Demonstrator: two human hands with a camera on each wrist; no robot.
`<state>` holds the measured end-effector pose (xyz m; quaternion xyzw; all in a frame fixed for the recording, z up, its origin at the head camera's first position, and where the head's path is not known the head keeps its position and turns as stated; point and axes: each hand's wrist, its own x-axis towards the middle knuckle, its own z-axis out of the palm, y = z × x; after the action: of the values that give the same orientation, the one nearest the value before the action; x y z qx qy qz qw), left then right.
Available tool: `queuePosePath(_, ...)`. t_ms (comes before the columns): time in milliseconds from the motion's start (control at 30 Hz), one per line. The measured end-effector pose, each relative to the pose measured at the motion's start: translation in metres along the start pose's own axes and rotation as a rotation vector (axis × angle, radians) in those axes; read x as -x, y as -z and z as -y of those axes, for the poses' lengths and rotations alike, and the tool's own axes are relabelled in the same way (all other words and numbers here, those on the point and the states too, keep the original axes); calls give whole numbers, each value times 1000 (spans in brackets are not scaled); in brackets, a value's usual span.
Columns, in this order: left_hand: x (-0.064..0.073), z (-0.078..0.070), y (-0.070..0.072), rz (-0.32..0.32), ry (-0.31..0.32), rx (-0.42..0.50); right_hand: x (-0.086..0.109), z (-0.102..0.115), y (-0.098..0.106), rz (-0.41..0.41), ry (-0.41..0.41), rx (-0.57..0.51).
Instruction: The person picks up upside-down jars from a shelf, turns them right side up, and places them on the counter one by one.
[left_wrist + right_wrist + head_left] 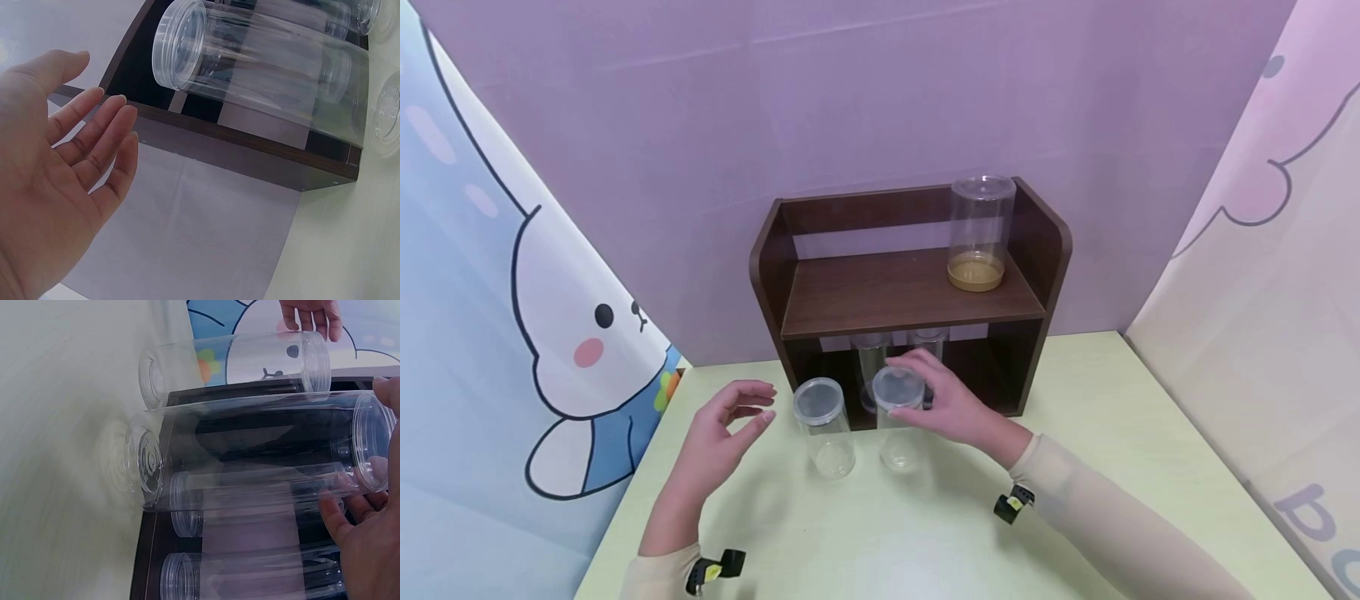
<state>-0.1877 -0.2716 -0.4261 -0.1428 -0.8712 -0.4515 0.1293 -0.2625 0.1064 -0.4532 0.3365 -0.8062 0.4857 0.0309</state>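
Observation:
My right hand (953,403) grips a clear plastic jar (901,437) by its lid, thumb and fingers on opposite sides. The jar is upright in front of the shelf; whether its base touches the table I cannot tell. To its left stands a second clear lidded jar (831,442), upright on the table. Left of that one, apart from it, my left hand (715,437) hovers with loosely bent fingers and holds nothing. In the left wrist view the left hand's palm (62,181) shows, with a gap between its fingers and the nearest jar (262,59).
A dark brown two-tier shelf (880,292) stands at the back of the pale table (865,542). One larger clear jar with a tan base (979,233) is on its upper right. Two jars (250,575) stand on the lower tier. Purple cloth (880,100) hangs behind.

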Motion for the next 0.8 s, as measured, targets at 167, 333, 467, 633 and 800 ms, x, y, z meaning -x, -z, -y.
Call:
queuePosePath(167,0,0,0,3,8,-4,-2,0,-5,6,5,1)
queuePosePath(333,0,0,1,5,21,-8,-7,0,-11,21,3,28)
queuePosePath(467,0,1,1,7,27,-8,-8,-1,-15,21,6,45)
queuePosePath(633,-1,2,1,5,26,-23,-9,-4,-19,13,18,49)
queuePosePath(800,-2,2,1,7,18,-23,-9,-6,-22,9,27,54)
